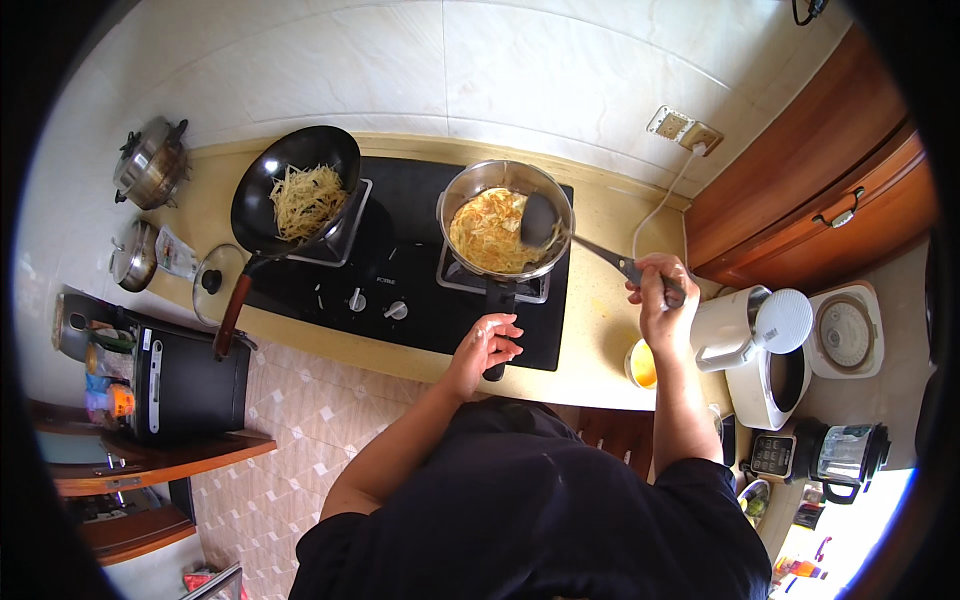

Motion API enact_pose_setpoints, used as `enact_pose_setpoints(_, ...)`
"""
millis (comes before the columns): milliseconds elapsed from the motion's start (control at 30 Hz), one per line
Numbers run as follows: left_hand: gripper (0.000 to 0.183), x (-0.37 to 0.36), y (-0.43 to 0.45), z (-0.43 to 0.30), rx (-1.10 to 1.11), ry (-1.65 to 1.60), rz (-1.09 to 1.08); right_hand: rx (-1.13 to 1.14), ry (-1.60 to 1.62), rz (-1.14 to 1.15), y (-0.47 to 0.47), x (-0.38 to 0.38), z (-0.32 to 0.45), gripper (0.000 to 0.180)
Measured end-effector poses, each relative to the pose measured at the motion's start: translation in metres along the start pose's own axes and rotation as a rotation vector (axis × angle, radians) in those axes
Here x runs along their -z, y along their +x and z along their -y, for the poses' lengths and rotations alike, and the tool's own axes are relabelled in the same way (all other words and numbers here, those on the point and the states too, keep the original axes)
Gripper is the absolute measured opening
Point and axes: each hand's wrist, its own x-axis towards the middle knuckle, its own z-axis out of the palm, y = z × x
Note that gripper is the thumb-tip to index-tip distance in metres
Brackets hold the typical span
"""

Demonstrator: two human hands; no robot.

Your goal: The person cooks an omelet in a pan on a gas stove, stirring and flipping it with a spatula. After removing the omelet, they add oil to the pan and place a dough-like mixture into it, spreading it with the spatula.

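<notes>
My right hand (664,296) grips the handle of a black ladle (538,220), whose head is inside the right side of a steel pot (566,206) on the right burner. Egg mixed with thin shreds (491,229) covers the pot's bottom. Just above the pot's black handle (495,370) is my left hand (487,349), fingers apart and holding nothing; whether it touches the handle is unclear. Over the left burner a black wok (255,202) with a wooden handle sits tilted, containing pale shredded food (307,201).
A bowl of yellow liquid (643,364) stands near the counter's front edge, beside my right forearm. Right of it are a white kettle (724,326) and an open rice cooker (757,394). A glass lid (214,283) lies left of the black gas hob (405,277).
</notes>
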Motion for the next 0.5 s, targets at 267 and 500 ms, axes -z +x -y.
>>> enact_pose_setpoints(267, 0.072, -0.006, -0.003, -0.006, 0.013, -0.003, -0.017, 0.519, -0.595, 0.437, 0.026, -0.001, -0.013, 0.013)
enact_pose_setpoints(500, 0.072, 0.0, 0.0, 0.002, 0.001, -0.05, 0.016, 0.604, -0.642, 0.575, 0.051, 0.01, 0.029, 0.012)
